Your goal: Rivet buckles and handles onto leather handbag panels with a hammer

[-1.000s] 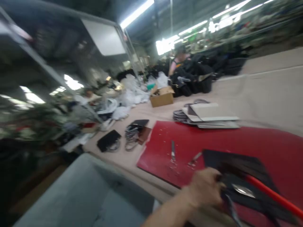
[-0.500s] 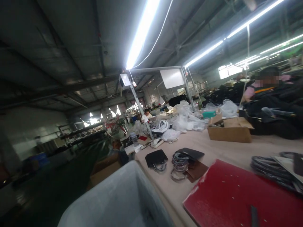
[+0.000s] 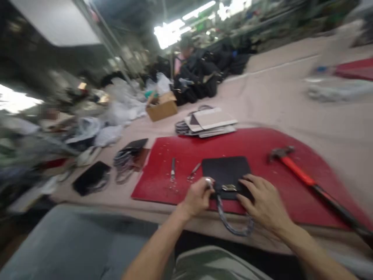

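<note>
We looked back down. On the red mat (image 3: 262,140), our left hand (image 3: 198,196) pinched the black bag's (image 3: 225,171) ring (image 3: 208,181) at 9 o'clock; our right hand (image 3: 262,198) lay open on it. The hammer (image 3: 294,171) lay at 3 o'clock.

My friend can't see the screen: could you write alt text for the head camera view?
A person's left hand pinches a metal piece at the edge of a black bag on a red mat; the right hand rests flat on the bag. An orange-handled hammer lies nearby.
</note>
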### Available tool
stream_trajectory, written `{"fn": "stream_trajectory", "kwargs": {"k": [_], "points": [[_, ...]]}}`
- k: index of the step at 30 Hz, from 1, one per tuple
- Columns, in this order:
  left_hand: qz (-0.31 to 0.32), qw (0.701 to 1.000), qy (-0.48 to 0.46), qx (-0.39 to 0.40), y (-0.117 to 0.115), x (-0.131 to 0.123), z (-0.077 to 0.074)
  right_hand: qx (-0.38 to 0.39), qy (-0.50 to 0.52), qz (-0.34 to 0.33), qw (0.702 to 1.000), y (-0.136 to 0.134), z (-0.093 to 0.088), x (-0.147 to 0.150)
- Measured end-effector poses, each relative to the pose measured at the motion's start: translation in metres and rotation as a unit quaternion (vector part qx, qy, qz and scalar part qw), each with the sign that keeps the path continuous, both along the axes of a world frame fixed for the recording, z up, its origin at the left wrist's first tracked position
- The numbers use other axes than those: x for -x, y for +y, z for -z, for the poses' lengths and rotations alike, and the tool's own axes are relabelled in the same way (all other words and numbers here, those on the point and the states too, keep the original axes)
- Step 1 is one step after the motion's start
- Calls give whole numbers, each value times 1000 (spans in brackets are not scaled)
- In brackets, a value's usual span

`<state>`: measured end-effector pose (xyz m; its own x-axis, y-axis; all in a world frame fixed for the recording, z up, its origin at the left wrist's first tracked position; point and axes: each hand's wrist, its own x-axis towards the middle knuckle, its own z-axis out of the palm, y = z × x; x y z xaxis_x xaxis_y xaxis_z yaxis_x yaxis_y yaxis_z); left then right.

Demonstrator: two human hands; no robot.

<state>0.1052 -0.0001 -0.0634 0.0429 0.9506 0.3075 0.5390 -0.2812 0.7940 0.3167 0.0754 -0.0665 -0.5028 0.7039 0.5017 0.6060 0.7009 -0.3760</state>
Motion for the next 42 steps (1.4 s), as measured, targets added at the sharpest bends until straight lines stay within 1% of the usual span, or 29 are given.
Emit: {"fn": "stream_trajectory", "kwargs": {"k": [1, 2, 3, 5, 6, 8, 10, 15, 19, 22, 28, 33, 38, 42], "points": [[-18, 999, -13, -24, 1, -9, 9, 17, -22, 23, 999, -9, 4, -24], [-43, 998, -27, -37, 1, -13, 15, 32, -31, 39, 998, -17, 6, -38], [-67, 996, -37, -38, 2, -13, 17, 44, -30, 48, 997, -21, 7, -45], [-100, 993, -56, -29, 2, -8, 14, 57, -14, 62, 996, -24, 6, -45], [-104, 992, -60, -24, 1, -5, 10, 58, -5, 66, 996, -24, 4, -42], [-94, 993, -64, -25, -1, -5, 1, 60, 5, 66, 996, -24, 1, -35], [-79, 994, -70, -32, -1, -11, -6, 62, 6, 60, 996, -25, -1, -33], [-74, 990, -115, -20, 9, -31, -11, 56, -14, 56, 997, -30, -3, -37], [-66, 989, -135, 6, 15, -40, -11, 44, -22, 61, 997, -31, -2, -36], [-55, 989, -137, 8, 16, -43, -10, 41, -17, 65, 997, -30, -1, -35], [-18, 992, -124, -9, 19, -49, -9, 63, -31, 19, 997, -29, -2, -37], [-27, 991, -132, 4, 23, -51, -5, 77, -33, 13, 996, -29, -3, -39], [-35, 989, -144, 16, 20, -50, 0, 79, -21, 2, 997, -27, -2, -40], [-34, 986, -162, 19, 18, -50, 3, 91, -4, 9, 996, -26, -2, -41]]}}
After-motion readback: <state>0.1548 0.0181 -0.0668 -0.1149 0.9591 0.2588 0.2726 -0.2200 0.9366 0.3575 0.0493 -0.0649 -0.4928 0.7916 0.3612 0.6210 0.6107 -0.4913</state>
